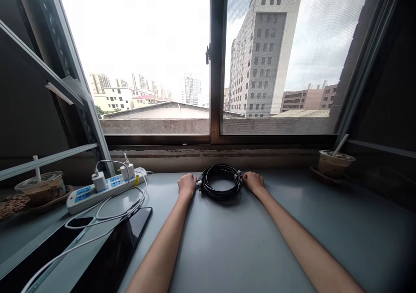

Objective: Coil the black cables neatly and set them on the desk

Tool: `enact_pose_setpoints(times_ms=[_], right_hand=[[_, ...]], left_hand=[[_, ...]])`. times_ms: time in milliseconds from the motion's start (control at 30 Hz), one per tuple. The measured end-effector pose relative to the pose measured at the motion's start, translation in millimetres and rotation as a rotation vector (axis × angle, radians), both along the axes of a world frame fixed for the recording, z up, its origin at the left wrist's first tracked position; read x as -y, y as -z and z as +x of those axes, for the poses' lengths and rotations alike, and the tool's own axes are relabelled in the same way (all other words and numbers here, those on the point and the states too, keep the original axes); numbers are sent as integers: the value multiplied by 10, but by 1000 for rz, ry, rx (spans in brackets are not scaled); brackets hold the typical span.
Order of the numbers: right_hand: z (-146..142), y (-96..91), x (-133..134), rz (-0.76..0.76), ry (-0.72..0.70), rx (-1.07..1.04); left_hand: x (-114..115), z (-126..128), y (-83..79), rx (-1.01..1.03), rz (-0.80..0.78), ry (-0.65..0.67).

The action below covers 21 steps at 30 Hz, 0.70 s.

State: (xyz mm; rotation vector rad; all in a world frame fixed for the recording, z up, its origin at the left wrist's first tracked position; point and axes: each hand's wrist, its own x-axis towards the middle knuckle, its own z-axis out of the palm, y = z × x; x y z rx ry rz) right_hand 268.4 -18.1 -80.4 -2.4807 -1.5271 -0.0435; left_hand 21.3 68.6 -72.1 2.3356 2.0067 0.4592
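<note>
A coiled black cable (221,181) lies on the grey table (234,241) close to the window sill. My left hand (187,184) rests at the coil's left edge with its fingers curled, pinching a light connector end of the cable. My right hand (253,181) is at the coil's right edge, fingers curled against the cable there. Both arms stretch forward across the table.
A white power strip (104,188) with two chargers and white leads sits at the left, beside a dark tablet (110,249) and a phone (79,222). Iced drinks with straws stand far left (40,188) and far right (334,162). The window frame (216,89) rises behind.
</note>
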Motion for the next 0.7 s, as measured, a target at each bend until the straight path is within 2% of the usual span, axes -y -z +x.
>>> enact_pose_setpoints(times_ms=[700], right_hand=[[-12,-7,3,-11,-1,21]], left_hand=[[31,-2,-26,11,0,4]])
